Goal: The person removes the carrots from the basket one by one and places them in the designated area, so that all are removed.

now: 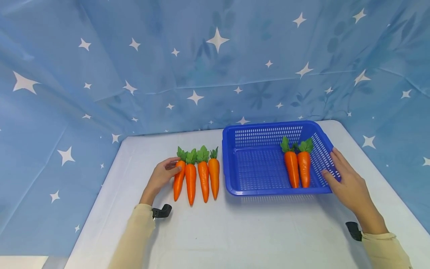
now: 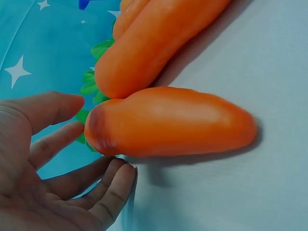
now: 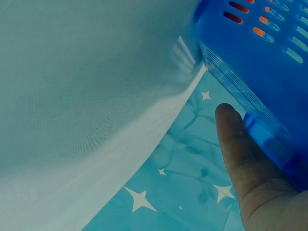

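Note:
Several orange carrots with green leafy tops lie in a row left of centre in the head view. My left hand (image 1: 165, 172) is at the top of the leftmost carrot (image 1: 179, 181). In the left wrist view its fingers are spread loosely around that carrot's leafy end, with a gap at the nearest fingertip. My right hand (image 1: 352, 188) holds the right rim of a blue plastic basket (image 1: 258, 192), thumb over the rim and fingers along the outer side. Two carrots (image 1: 304, 168) lie side by side inside the basket, towards its right.
The white-covered table (image 1: 268, 231) extends in front of the basket and carrots. Behind it and at its sides hangs a blue cloth (image 1: 151, 63) with white stars. The basket stands near the table's back right corner, just right of the carrot row.

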The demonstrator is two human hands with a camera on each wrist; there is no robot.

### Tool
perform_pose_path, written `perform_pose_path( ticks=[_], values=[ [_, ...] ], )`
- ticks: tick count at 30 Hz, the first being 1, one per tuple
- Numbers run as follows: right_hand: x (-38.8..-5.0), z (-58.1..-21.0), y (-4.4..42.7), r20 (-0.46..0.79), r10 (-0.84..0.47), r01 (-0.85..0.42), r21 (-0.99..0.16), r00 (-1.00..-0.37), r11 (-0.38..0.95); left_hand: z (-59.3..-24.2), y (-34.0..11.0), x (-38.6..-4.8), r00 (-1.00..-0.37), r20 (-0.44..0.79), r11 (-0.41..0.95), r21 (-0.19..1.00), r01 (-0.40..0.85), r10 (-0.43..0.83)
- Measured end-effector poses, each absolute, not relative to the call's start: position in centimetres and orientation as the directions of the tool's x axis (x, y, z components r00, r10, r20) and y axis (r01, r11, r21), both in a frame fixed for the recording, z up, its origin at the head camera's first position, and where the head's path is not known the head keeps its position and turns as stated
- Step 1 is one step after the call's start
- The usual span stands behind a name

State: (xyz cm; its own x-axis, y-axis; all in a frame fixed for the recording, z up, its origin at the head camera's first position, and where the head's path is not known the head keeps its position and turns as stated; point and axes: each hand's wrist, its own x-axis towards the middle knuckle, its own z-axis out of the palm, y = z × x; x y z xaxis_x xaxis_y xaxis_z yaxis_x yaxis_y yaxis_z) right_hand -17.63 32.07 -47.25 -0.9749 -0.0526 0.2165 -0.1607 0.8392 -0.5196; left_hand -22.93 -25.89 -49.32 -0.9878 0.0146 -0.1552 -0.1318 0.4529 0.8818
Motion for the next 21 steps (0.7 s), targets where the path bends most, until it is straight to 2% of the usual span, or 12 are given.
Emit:
perform_pose_path(
  ticks=[8,15,21],
  values=[
    [-17.6,-47.2,32.1,0.215,-0.054,-0.161,-0.521,-0.975,0.838,-49.4,-26.0,-23.0,-0.991,-0.132,0.48,0.87,-0.115,0.0],
    [-17.6,-47.2,32.0,0.215,-0.053,-0.16,-0.519,-0.975,0.84,-48.6,-25.9,-23.3,-0.989,-0.145,0.435,0.892,-0.125,0.014],
    [-17.7,-47.2,32.0,0.21,-0.049,-0.153,-0.515,-0.976,0.843,-46.7,-24.8,-24.1,-0.997,-0.066,0.353,0.934,-0.053,0.026]
  ],
)
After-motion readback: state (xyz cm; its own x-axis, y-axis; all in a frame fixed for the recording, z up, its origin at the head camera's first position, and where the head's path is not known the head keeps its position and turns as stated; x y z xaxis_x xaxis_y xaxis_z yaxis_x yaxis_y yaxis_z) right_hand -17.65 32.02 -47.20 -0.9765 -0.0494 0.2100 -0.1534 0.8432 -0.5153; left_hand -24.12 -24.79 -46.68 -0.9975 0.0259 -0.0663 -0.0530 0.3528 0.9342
